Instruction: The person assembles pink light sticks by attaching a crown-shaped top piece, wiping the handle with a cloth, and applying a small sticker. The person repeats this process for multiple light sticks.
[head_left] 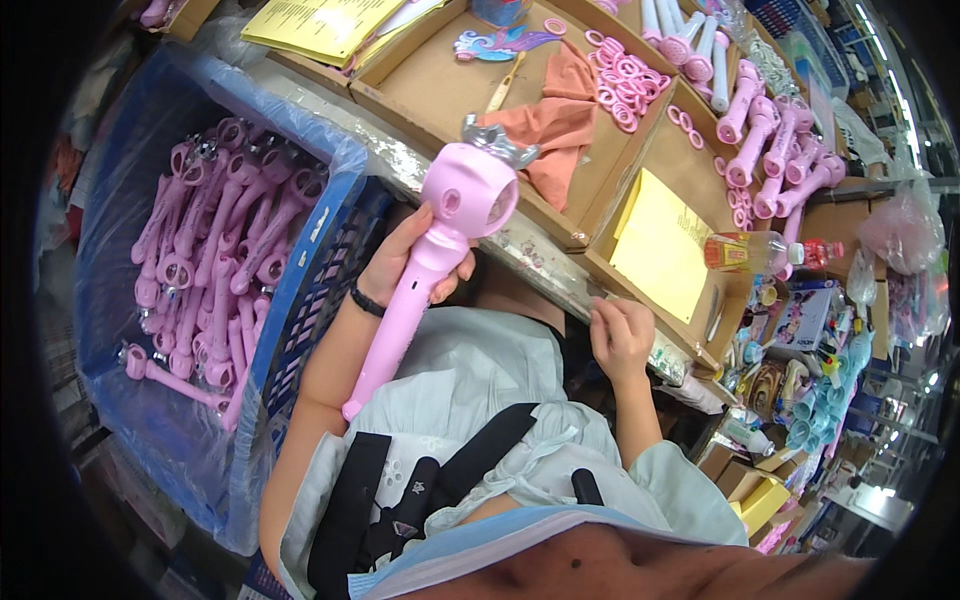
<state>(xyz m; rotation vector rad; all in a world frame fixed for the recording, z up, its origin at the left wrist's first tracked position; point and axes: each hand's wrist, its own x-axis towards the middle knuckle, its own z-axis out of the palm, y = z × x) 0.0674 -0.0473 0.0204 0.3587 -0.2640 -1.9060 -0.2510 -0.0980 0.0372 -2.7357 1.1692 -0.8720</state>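
A pink toy wand (405,300) with a round hollow head and a silver crown stands tilted in front of me, its crown end up and away. My left hand (396,258) is wrapped round it just below the head, and the handle's lower end reaches down to my sleeve. My right hand (622,335) is apart from the wand, by the edge of the workbench (545,280). Its fingers are curled in, and I see nothing in them.
At left, a blue plastic-lined crate (345,160) holds many similar wands (205,230). Cardboard trays (420,75) on the bench hold pink rings (630,80), an orange cloth (565,130) and yellow paper (660,245). A bottle (745,252) and pink wand parts (755,140) lie at right.
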